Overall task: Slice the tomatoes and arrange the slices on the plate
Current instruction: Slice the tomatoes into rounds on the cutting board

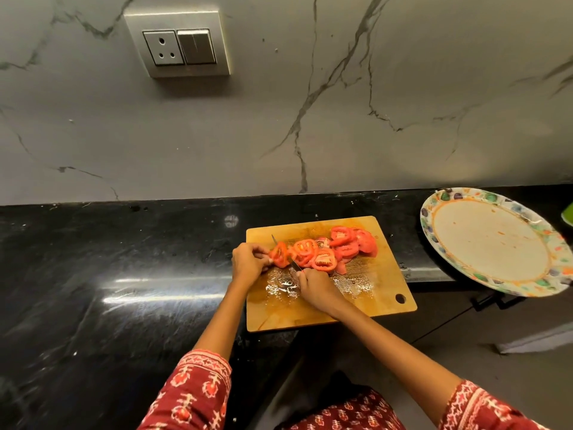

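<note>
A wooden cutting board (381,293) lies on the black counter, wet with juice near its front. Several red tomato slices (338,248) are heaped along its far half. My left hand (248,262) pinches the last tomato piece (279,254) at the board's left edge. My right hand (316,288) grips a knife (293,263), whose blade runs through that piece; its tip shows beyond the tomato. A large plate with a coloured rim (496,243) sits to the right, bare apart from orange smears, and overhangs the counter's front edge.
The black stone counter (108,274) stretches out to the left. A marble-patterned wall with a socket and switch panel (178,45) rises behind it. A green object (569,214) peeks in at the right edge. The board overhangs the counter's front edge.
</note>
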Demonstrator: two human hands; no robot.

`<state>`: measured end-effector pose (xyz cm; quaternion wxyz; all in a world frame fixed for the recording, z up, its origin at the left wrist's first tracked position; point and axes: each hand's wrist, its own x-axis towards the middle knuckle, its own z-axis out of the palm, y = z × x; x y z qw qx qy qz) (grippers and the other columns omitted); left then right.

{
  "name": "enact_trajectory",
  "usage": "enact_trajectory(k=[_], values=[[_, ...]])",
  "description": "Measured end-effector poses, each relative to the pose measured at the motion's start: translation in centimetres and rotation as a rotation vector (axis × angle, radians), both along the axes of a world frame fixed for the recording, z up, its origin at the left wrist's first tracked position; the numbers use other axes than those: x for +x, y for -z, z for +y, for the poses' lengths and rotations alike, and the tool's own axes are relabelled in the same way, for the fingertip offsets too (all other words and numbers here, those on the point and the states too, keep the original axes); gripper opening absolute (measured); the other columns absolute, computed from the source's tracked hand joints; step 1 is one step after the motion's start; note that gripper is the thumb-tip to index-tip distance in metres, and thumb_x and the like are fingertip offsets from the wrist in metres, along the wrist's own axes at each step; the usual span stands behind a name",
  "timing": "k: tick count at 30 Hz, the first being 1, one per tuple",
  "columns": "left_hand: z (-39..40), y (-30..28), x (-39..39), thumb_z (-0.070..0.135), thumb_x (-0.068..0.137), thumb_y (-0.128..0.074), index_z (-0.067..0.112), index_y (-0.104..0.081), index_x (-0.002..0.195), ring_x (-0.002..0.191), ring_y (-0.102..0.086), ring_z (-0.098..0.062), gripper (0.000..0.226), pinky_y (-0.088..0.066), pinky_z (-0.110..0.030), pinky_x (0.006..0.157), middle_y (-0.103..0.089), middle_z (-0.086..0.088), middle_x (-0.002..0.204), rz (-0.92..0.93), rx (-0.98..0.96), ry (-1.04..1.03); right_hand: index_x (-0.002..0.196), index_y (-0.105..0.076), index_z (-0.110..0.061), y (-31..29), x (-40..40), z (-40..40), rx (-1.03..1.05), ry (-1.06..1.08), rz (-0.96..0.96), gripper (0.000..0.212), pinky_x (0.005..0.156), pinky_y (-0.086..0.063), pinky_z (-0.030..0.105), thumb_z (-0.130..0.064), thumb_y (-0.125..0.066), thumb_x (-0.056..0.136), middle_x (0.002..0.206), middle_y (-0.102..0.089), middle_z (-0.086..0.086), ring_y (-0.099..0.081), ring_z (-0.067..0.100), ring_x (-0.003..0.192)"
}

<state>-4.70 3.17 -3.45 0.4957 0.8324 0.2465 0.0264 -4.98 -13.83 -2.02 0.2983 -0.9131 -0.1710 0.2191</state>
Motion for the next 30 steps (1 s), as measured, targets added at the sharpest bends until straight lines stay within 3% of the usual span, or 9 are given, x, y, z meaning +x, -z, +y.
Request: enact_trajectory(k=[3, 7, 9, 11, 16, 21, 25, 27, 30], values=[[-0.2, 0.3, -0.5, -0.001, 0.077, -0.072, -0.002, -0.067, 0.080, 0.051, -0.061, -0.009, 0.006, -0.051, -0.013, 0.046, -0.063, -0.006, 0.063, 0.018, -0.078, -0.079, 0.097, -0.055, -0.007, 0.8, -1.0, 0.0, -0.094, 0.001, -0.176, 0.034, 0.061, -0.034, 0.030, -0.030, -0.030, 0.102, 0.091, -0.064, 0.013, -0.060, 0.029, 0.081], [0.5, -0.2, -1.2, 0.009, 0.088, -0.061, 0.003, -0.064, 0.088, 0.045, -0.062, -0.011, 0.006, -0.054, -0.018, 0.047, -0.065, -0.014, 0.072, 0.054, -0.284, -0.184, 0.113, -0.051, -0.007, 1.6, -2.2, 0.2, -0.221, -0.059, -0.389, 0.034, 0.066, -0.044, 0.034, -0.030, -0.028, 0.102, 0.106, -0.062, 0.011, -0.061, 0.029, 0.095], [1.0, -0.7, -1.7, 0.020, 0.092, -0.057, 0.004, -0.064, 0.092, 0.055, -0.066, -0.015, 0.017, -0.056, -0.018, 0.052, -0.067, -0.013, 0.079, 0.059, -0.399, -0.162, 0.110, -0.053, -0.007, 1.4, -2.9, 0.3, -0.277, -0.069, -0.485, 0.030, 0.063, -0.049, 0.031, -0.030, -0.037, 0.101, 0.100, -0.063, 0.011, -0.064, 0.026, 0.088], [1.1, -1.1, -2.3, 0.025, 0.090, -0.059, 0.004, -0.065, 0.088, 0.066, -0.067, -0.018, 0.022, -0.056, -0.018, 0.053, -0.068, -0.014, 0.084, 0.047, -0.437, -0.156, 0.094, -0.062, -0.008, 0.8, -3.6, 0.5, -0.339, -0.087, -0.586, 0.024, 0.049, -0.047, 0.024, -0.031, -0.062, 0.089, 0.079, -0.065, 0.010, -0.066, 0.021, 0.066], [0.8, -1.7, -2.6, 0.006, 0.085, -0.063, 0.006, -0.066, 0.078, 0.071, -0.066, -0.018, 0.008, -0.052, -0.016, 0.046, -0.065, -0.013, 0.090, 0.062, -0.358, -0.218, 0.118, -0.045, -0.008, 1.9, -3.7, 0.6, -0.310, -0.128, -0.528, 0.031, 0.066, -0.047, 0.032, -0.025, -0.024, 0.104, 0.104, -0.061, 0.010, -0.065, 0.026, 0.089], [-0.3, -2.1, -2.3, 0.003, 0.080, -0.069, 0.010, -0.065, 0.068, 0.068, -0.067, -0.019, 0.015, -0.056, -0.022, 0.051, -0.066, -0.011, 0.082, 0.095, -0.249, -0.265, 0.115, -0.046, -0.008, 1.8, -3.5, 1.2, -0.323, -0.101, -0.521, 0.027, 0.065, -0.045, 0.031, -0.023, -0.027, 0.103, 0.103, -0.062, 0.011, -0.062, 0.025, 0.092], [-1.0, -2.3, -2.0, 0.006, 0.079, -0.070, 0.011, -0.063, 0.060, 0.047, -0.062, -0.008, 0.021, -0.052, -0.019, 0.042, -0.064, -0.008, 0.068, 0.155, -0.252, -0.289, 0.100, -0.059, -0.012, 1.4, -4.0, 0.6, -0.411, -0.054, -0.549, 0.013, 0.053, -0.049, 0.025, -0.021, -0.054, 0.093, 0.077, -0.069, 0.003, -0.069, 0.016, 0.068], [-1.3, -2.4, -2.0, 0.005, 0.079, -0.070, 0.011, -0.063, 0.061, 0.053, -0.063, -0.010, 0.020, -0.054, -0.020, 0.046, -0.065, -0.009, 0.071, 0.186, -0.244, -0.266, 0.101, -0.059, -0.010, 1.6, -4.0, 0.5, -0.416, -0.070, -0.551, 0.013, 0.051, -0.047, 0.024, -0.018, -0.053, 0.093, 0.075, -0.068, 0.003, -0.069, 0.016, 0.065], [-1.4, -2.8, -1.8, 0.005, 0.078, -0.072, 0.008, -0.065, 0.065, 0.056, -0.061, -0.013, 0.015, -0.053, -0.019, 0.044, -0.064, -0.009, 0.074, 0.219, -0.198, -0.244, 0.110, -0.050, -0.008, 2.0, -3.5, 0.6, -0.391, -0.115, -0.514, 0.021, 0.058, -0.045, 0.030, -0.006, -0.033, 0.098, 0.092, -0.065, 0.006, -0.066, 0.021, 0.080]])
